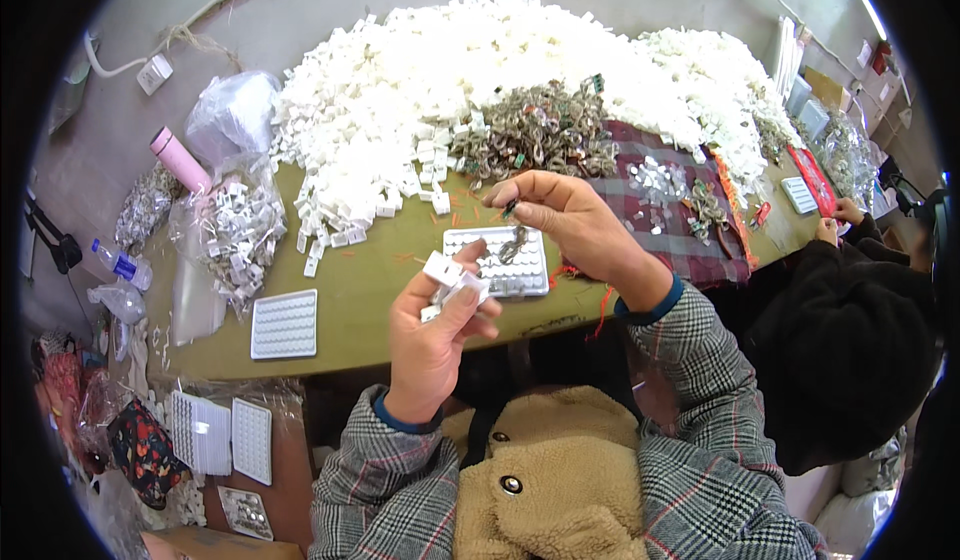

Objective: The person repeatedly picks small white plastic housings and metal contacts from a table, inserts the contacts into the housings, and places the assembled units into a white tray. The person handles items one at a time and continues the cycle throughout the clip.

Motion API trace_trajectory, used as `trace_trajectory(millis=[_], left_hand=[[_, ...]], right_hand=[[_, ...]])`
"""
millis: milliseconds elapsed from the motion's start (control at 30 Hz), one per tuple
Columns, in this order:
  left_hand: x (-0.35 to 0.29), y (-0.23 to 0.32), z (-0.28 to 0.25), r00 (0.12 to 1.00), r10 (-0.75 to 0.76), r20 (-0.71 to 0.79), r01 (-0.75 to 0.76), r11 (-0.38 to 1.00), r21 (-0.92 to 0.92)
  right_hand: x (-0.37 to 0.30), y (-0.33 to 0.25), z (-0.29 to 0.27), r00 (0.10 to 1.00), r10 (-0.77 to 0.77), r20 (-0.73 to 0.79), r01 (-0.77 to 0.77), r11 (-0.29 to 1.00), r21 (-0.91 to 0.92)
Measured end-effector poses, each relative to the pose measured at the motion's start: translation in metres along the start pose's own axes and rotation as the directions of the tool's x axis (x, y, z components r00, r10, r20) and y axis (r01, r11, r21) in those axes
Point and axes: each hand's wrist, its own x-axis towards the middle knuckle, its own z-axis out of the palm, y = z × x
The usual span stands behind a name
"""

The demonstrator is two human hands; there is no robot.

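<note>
In my left hand (428, 345) are several small white plastic cases (446, 270), gripped between the thumb and curled fingers. My right hand (582, 225) is raised just beyond and to the right, pinching a small dark circuit board (510, 206) between thumb and fingertips. A twisted bundle of thin wires (514, 247) hangs below that pinch, over a white compartmented tray (532, 282). Beyond my hands rises a heap of wired circuit boards (540, 130), with a huge mound of white cases (370, 90) behind it.
Another white tray (284, 325) lies on the green table (380, 335). At left are a bag of cases (240, 230), a pink flask (180, 160) and a plastic bottle (122, 263). A checked cloth (665, 235) spreads at right. Another person (840, 350) in dark clothing sits beside it.
</note>
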Motion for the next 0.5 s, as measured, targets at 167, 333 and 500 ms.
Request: trace_trajectory(millis=[167, 333, 500], left_hand=[[0.015, -0.011, 0.003, 0.995, -0.104, 0.006, 0.104, 0.992, -0.071], [0.026, -0.006, -0.003, 0.999, -0.041, -0.003, 0.041, 0.999, 0.028], [0.005, -0.011, -0.014, 0.996, -0.063, 0.061, 0.059, 0.997, 0.058]], right_hand=[[-0.008, 0.01, 0.023, 0.997, 0.043, 0.061, -0.045, 0.999, 0.024], [0.003, 0.012, 0.035, 0.999, -0.019, 0.039, 0.017, 0.998, 0.052], [-0.017, 0.024, 0.041, 1.0, 0.011, -0.018, -0.011, 1.0, -0.003]])
